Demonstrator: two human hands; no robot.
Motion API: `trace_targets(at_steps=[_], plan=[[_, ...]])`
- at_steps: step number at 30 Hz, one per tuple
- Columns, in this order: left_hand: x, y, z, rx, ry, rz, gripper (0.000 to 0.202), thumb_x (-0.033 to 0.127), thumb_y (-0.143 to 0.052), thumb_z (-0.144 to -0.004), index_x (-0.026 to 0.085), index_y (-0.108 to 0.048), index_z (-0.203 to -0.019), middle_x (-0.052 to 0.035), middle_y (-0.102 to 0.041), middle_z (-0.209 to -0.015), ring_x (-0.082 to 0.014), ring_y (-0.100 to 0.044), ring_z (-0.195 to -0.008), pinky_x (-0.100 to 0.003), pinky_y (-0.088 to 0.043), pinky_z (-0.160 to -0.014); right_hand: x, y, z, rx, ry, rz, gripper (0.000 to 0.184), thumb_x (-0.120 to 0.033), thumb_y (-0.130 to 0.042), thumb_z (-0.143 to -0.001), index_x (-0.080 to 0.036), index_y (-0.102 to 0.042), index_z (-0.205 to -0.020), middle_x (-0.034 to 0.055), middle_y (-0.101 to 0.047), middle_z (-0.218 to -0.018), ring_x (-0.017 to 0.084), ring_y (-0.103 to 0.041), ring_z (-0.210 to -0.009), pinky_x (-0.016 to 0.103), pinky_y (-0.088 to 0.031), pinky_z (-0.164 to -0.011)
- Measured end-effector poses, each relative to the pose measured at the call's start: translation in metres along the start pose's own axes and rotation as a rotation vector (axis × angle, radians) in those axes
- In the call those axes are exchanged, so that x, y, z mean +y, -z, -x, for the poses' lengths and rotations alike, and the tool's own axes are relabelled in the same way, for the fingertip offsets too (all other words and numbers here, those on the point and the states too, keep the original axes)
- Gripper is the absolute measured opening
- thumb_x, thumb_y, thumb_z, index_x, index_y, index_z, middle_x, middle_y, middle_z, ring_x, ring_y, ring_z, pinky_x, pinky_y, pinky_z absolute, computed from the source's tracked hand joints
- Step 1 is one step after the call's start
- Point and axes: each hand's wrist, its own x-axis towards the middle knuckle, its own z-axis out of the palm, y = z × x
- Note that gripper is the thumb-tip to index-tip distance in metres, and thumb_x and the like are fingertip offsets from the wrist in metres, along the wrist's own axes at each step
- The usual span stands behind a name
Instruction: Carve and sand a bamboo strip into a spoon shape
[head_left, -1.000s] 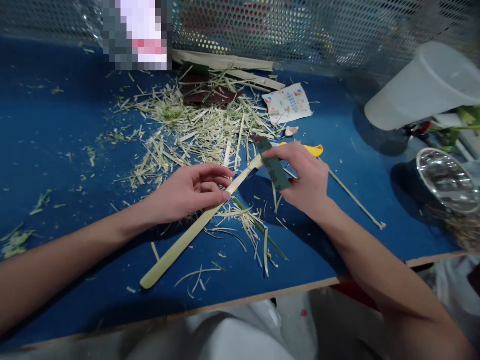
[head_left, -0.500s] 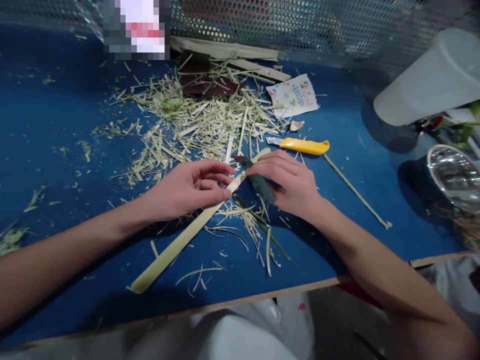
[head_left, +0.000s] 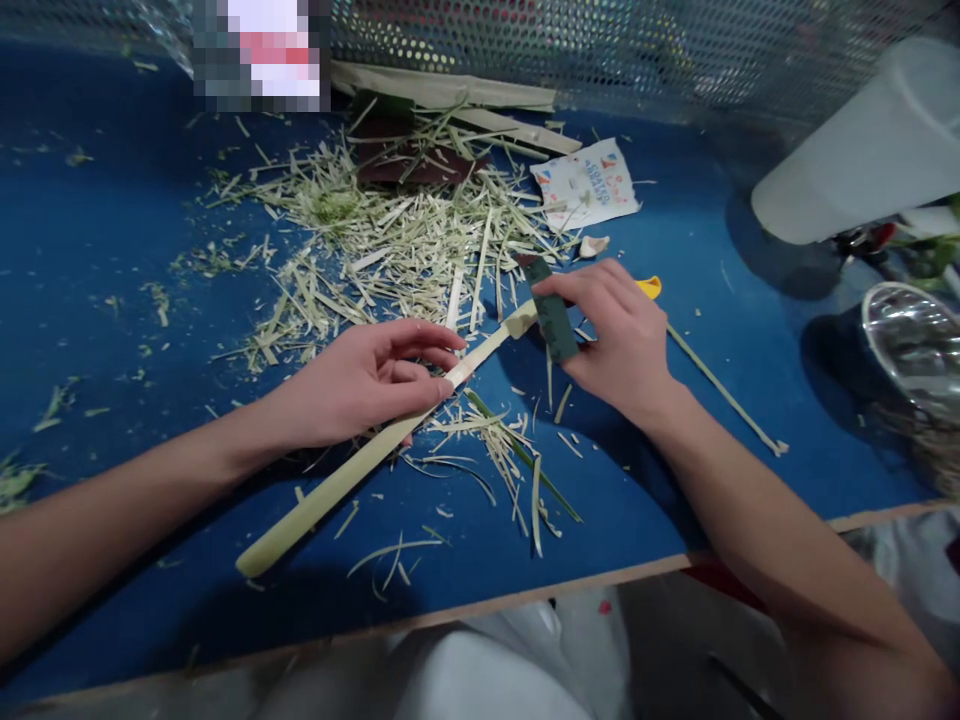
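My left hand (head_left: 379, 380) grips a pale bamboo strip (head_left: 337, 480) between thumb and fingers near its middle. The strip lies at a slant, with its wide rounded end toward the table's front and a narrower, notched part toward my right hand (head_left: 611, 335). That hand pinches a folded piece of sandpaper (head_left: 550, 310), dark green outside with a reddish-brown edge, at the strip's far end. Whether the sandpaper touches the strip there I cannot tell. Behind the right hand, only the yellow handle end of a utility knife (head_left: 649, 288) shows.
A heap of bamboo shavings (head_left: 412, 250) and a brown sandpaper sheet (head_left: 420, 163) lie beyond my hands. Nearby are a printed paper packet (head_left: 589, 185) and a thin stick (head_left: 724, 390). At the right stand a translucent cup (head_left: 855, 150) and a metal bowl (head_left: 911, 340). Mesh (head_left: 510, 50) borders the back.
My right hand has moved right and away from me with the sandpaper, off the strip's middle, uncovering its notched part and covering most of the knife. The left hand keeps its hold.
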Motion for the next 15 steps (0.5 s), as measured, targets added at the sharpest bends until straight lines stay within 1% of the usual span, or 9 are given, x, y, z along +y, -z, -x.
trace_targets(at_steps=[2,3,5,8,11,15], plan=[[0.0,0.0,0.0,0.006,-0.002,0.004,0.05,0.038,-0.072,-0.081,0.018,-0.062,-0.126,-0.0063,-0.073,-0.106,-0.0056,-0.06,-0.057,-0.021,-0.054,-0.056,-0.004,0.003,0.0,-0.03,-0.025,-0.035,0.028,-0.015,-0.059,-0.087,-0.028,-0.062,-0.112,0.0049,-0.071,-0.096,0.023,-0.064,-0.088,0.041,-0.052,-0.08],[0.0,0.0,-0.001,0.006,-0.003,0.004,0.05,0.038,-0.071,-0.081,0.018,-0.062,-0.126,-0.0065,-0.073,-0.106,-0.0055,-0.06,-0.057,-0.021,-0.054,-0.056,-0.007,0.003,0.0,-0.053,-0.014,-0.061,0.027,-0.015,-0.058,-0.088,-0.028,-0.062,-0.111,0.0042,-0.071,-0.097,0.023,-0.064,-0.089,0.041,-0.052,-0.081],[0.0,0.0,-0.001,-0.005,-0.004,-0.001,0.05,0.038,-0.071,-0.081,0.018,-0.062,-0.125,-0.0066,-0.073,-0.106,-0.0058,-0.061,-0.058,-0.02,-0.054,-0.056,-0.016,0.002,0.001,-0.091,0.044,-0.124,0.028,-0.014,-0.058,-0.089,-0.028,-0.062,-0.112,0.0035,-0.071,-0.1,0.022,-0.066,-0.092,0.041,-0.053,-0.083],[0.001,0.0,-0.002,-0.002,-0.006,-0.014,0.049,0.037,-0.07,-0.081,0.017,-0.062,-0.125,-0.0066,-0.073,-0.105,-0.0069,-0.063,-0.061,-0.02,-0.053,-0.057,-0.024,-0.002,0.0,-0.087,0.131,-0.176,0.031,-0.009,-0.058,-0.089,-0.026,-0.06,-0.115,0.0042,-0.072,-0.101,0.02,-0.066,-0.095,0.038,-0.055,-0.084],[0.001,-0.001,-0.002,0.012,-0.011,-0.022,0.049,0.037,-0.07,-0.08,0.017,-0.063,-0.125,-0.0066,-0.073,-0.105,-0.007,-0.062,-0.062,-0.02,-0.053,-0.057,-0.025,-0.005,-0.001,-0.071,0.162,-0.144,0.031,-0.007,-0.055,-0.091,-0.024,-0.061,-0.116,0.0047,-0.073,-0.1,0.019,-0.065,-0.094,0.036,-0.055,-0.084],[0.001,-0.003,-0.001,0.029,-0.022,-0.009,0.049,0.039,-0.071,-0.079,0.016,-0.064,-0.123,-0.0073,-0.073,-0.106,-0.0073,-0.062,-0.064,-0.019,-0.05,-0.055,-0.027,-0.006,0.001,-0.084,0.213,-0.006,0.029,-0.009,-0.052,-0.094,-0.023,-0.061,-0.117,0.006,-0.074,-0.102,0.02,-0.064,-0.095,0.036,-0.055,-0.084]])
